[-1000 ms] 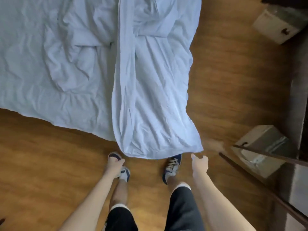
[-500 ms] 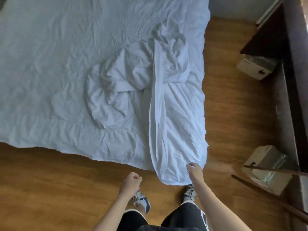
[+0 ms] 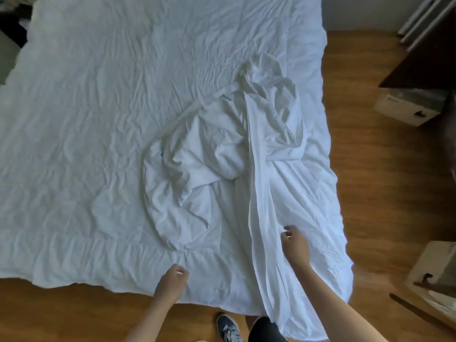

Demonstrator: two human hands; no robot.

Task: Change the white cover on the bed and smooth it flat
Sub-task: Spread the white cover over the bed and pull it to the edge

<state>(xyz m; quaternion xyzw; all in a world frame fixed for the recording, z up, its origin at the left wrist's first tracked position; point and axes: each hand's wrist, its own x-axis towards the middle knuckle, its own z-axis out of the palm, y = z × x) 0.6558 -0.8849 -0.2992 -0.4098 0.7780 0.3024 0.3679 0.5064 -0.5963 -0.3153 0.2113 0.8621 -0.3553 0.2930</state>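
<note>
A wrinkled white quilt (image 3: 86, 144) covers the bed. On its right half lies a crumpled white cover (image 3: 209, 154), and a long folded strip of it (image 3: 269, 280) runs down over the near edge to the floor. My right hand (image 3: 294, 246) is over this strip near the bed's edge with its fingers bent; I see no cloth pinched between them. My left hand (image 3: 172, 282) is curled into a fist over the quilt's near edge and holds nothing.
Wooden floor (image 3: 382, 193) runs along the right side and the near edge of the bed. Cardboard boxes stand at the right, one (image 3: 407, 107) under a dark cabinet, another (image 3: 434, 275) nearer. A dark stick (image 3: 419, 312) lies by it. My shoe (image 3: 228, 328) is at the bed's foot.
I have stepped closer and my view has risen over the bed. My right hand moved from the cover's hanging end up onto the strip. My left hand rose to the quilt's edge.
</note>
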